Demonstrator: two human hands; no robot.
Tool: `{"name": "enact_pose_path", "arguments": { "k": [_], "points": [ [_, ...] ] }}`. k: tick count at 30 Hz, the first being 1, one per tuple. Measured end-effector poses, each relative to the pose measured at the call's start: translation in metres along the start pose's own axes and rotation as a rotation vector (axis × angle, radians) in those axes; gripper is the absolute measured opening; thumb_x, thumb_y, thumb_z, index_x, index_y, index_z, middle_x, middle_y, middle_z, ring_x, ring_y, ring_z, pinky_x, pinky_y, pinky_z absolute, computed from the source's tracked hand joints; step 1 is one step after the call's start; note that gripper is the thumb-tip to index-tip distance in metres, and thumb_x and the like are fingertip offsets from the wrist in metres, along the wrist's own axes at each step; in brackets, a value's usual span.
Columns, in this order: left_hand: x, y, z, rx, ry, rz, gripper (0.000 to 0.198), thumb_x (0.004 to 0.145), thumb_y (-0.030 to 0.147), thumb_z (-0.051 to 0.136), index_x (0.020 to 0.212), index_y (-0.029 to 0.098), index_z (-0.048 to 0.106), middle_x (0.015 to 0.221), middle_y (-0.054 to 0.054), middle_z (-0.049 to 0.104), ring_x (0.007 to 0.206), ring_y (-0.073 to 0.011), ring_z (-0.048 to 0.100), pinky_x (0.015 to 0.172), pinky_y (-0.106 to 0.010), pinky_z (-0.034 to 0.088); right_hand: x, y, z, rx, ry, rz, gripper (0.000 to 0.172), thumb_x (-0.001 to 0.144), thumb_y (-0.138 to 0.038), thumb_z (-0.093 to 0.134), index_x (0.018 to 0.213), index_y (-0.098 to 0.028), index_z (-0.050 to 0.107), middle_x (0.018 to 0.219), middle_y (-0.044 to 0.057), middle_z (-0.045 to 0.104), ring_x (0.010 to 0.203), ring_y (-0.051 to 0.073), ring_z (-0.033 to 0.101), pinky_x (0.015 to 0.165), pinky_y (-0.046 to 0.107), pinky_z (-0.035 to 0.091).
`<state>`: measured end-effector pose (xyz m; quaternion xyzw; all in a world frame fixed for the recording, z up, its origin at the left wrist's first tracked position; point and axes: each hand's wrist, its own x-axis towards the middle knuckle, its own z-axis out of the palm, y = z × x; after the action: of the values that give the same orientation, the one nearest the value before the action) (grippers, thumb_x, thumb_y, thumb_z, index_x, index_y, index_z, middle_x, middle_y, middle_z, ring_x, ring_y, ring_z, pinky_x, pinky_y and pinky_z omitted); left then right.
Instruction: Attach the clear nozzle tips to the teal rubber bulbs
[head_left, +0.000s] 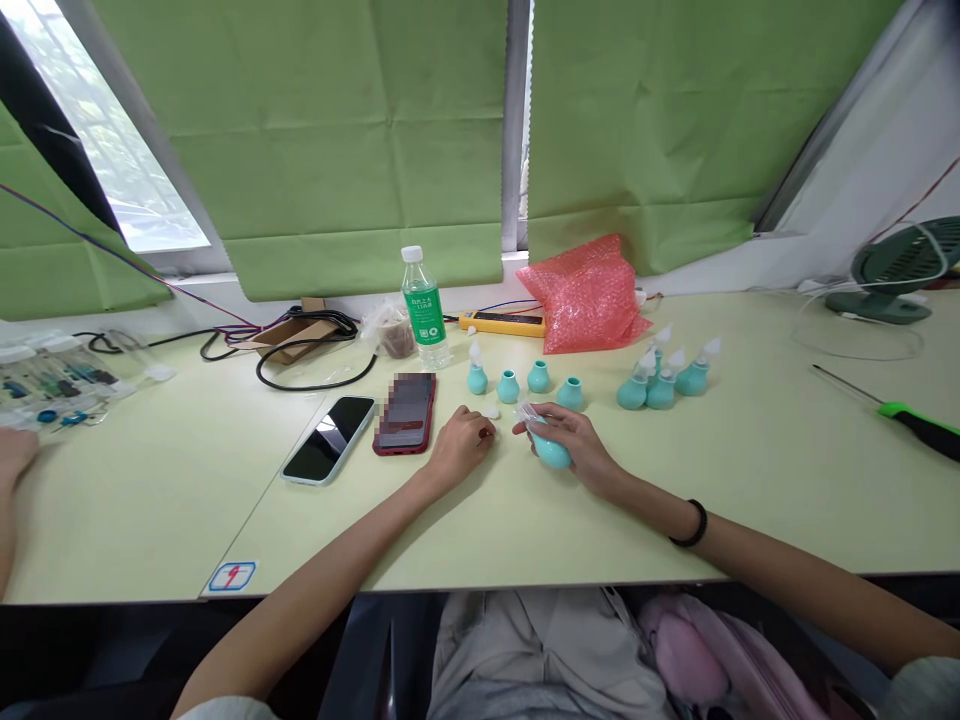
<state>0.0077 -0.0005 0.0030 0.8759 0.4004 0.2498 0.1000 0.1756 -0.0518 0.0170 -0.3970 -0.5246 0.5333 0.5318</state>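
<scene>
My right hand (581, 445) is wrapped round a teal squeeze bulb (553, 452) with a clear tip pointing up and left. My left hand (463, 443) rests on the table to its left, fingers curled in; whatever may be inside them is hidden. A small white piece (491, 411) lies just beyond my left fingertips. Behind both hands stand three teal bulbs without tips, among them an open-necked bulb (538, 377). Left of these is a bulb with a white tip (477, 376). Several tipped bulbs (660, 388) are grouped to the right.
Two phones, a black-screened phone (328, 440) and a red-cased phone (406, 415), lie left of my hands. Behind stand a water bottle (426, 315) and a pink bubble-wrap bag (589, 300). A screwdriver (892, 410) lies far right. Another person's hand (15, 455) shows at the left edge.
</scene>
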Motion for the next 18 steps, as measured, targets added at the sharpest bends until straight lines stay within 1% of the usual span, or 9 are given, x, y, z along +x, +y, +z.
{"name": "enact_pose_path", "arguments": {
  "k": [3, 5, 7, 8, 10, 12, 14, 16, 18],
  "points": [
    [0.000, 0.001, -0.002, -0.058, 0.043, -0.013, 0.017, 0.070, 0.013, 0.044, 0.077, 0.016, 0.060, 0.073, -0.006, 0.060, 0.070, -0.0167, 0.045, 0.062, -0.027, 0.037, -0.002, 0.003, 0.002, -0.020, -0.030, 0.004, 0.032, 0.071, -0.036, 0.049, 0.096, -0.018, 0.046, 0.074, 0.003, 0.055, 0.054, 0.010, 0.048, 0.048, 0.025, 0.042],
    [0.000, 0.005, -0.006, -0.136, 0.113, -0.059, 0.019, 0.071, 0.016, 0.043, 0.081, 0.015, 0.059, 0.073, -0.006, 0.059, 0.066, -0.0144, 0.046, 0.060, -0.025, 0.037, -0.004, 0.005, 0.003, -0.081, -0.062, 0.021, 0.034, 0.073, -0.039, 0.046, 0.101, -0.020, 0.042, 0.069, 0.000, 0.052, 0.045, 0.008, 0.046, 0.041, 0.024, 0.039],
    [-0.002, 0.012, -0.011, -0.270, 0.171, -0.111, 0.019, 0.074, 0.021, 0.041, 0.082, 0.015, 0.057, 0.070, -0.004, 0.057, 0.060, -0.0115, 0.046, 0.056, -0.023, 0.036, -0.007, 0.006, 0.004, -0.182, -0.093, 0.030, 0.032, 0.073, -0.040, 0.045, 0.097, -0.020, 0.043, 0.064, -0.002, 0.049, 0.039, 0.007, 0.042, 0.037, 0.022, 0.035],
    [-0.003, 0.016, -0.014, -0.356, 0.170, -0.127, 0.020, 0.076, 0.024, 0.039, 0.079, 0.014, 0.056, 0.066, -0.003, 0.055, 0.057, -0.0103, 0.045, 0.053, -0.021, 0.035, -0.009, 0.006, 0.006, -0.240, -0.098, 0.021, 0.030, 0.072, -0.039, 0.046, 0.094, -0.019, 0.045, 0.061, -0.003, 0.048, 0.039, 0.006, 0.041, 0.036, 0.021, 0.034],
    [-0.006, 0.023, -0.017, -0.528, 0.077, -0.123, 0.026, 0.077, 0.031, 0.036, 0.068, 0.013, 0.053, 0.057, -0.001, 0.051, 0.052, -0.0086, 0.044, 0.048, -0.019, 0.032, -0.012, 0.006, 0.009, -0.364, -0.078, -0.053, 0.025, 0.067, -0.036, 0.052, 0.084, -0.018, 0.049, 0.060, -0.003, 0.048, 0.043, 0.007, 0.042, 0.040, 0.021, 0.035],
    [-0.007, 0.028, -0.019, -0.648, -0.066, -0.096, 0.031, 0.077, 0.035, 0.037, 0.059, 0.013, 0.048, 0.049, 0.001, 0.046, 0.048, -0.0072, 0.040, 0.045, -0.018, 0.029, -0.014, 0.006, 0.012, -0.462, -0.058, -0.166, 0.021, 0.063, -0.031, 0.057, 0.078, -0.017, 0.051, 0.062, -0.002, 0.051, 0.052, 0.009, 0.046, 0.049, 0.023, 0.038],
    [-0.006, 0.029, -0.017, -0.732, -0.203, -0.088, 0.035, 0.076, 0.038, 0.038, 0.053, 0.013, 0.043, 0.044, 0.002, 0.042, 0.044, -0.0059, 0.037, 0.043, -0.018, 0.026, -0.016, 0.007, 0.014, -0.528, -0.059, -0.238, 0.018, 0.062, -0.028, 0.057, 0.075, -0.016, 0.053, 0.066, 0.000, 0.054, 0.060, 0.011, 0.048, 0.056, 0.024, 0.039],
    [-0.005, 0.028, -0.014, -0.831, -0.288, -0.114, 0.038, 0.076, 0.040, 0.037, 0.050, 0.013, 0.040, 0.042, 0.004, 0.037, 0.040, -0.0048, 0.033, 0.042, -0.019, 0.024, -0.016, 0.007, 0.014, -0.577, -0.075, -0.217, 0.015, 0.063, -0.028, 0.056, 0.069, -0.015, 0.054, 0.062, 0.000, 0.055, 0.058, 0.012, 0.048, 0.054, 0.023, 0.038],
    [-0.004, 0.027, -0.011, -0.948, -0.333, -0.164, 0.039, 0.076, 0.042, 0.037, 0.049, 0.013, 0.037, 0.041, 0.005, 0.032, 0.038, -0.0038, 0.028, 0.040, -0.019, 0.020, -0.015, 0.006, 0.013, -0.598, -0.098, -0.133, 0.017, 0.064, -0.032, 0.055, 0.063, -0.015, 0.055, 0.053, -0.001, 0.052, 0.049, 0.010, 0.045, 0.046, 0.022, 0.035]
  ]
}}
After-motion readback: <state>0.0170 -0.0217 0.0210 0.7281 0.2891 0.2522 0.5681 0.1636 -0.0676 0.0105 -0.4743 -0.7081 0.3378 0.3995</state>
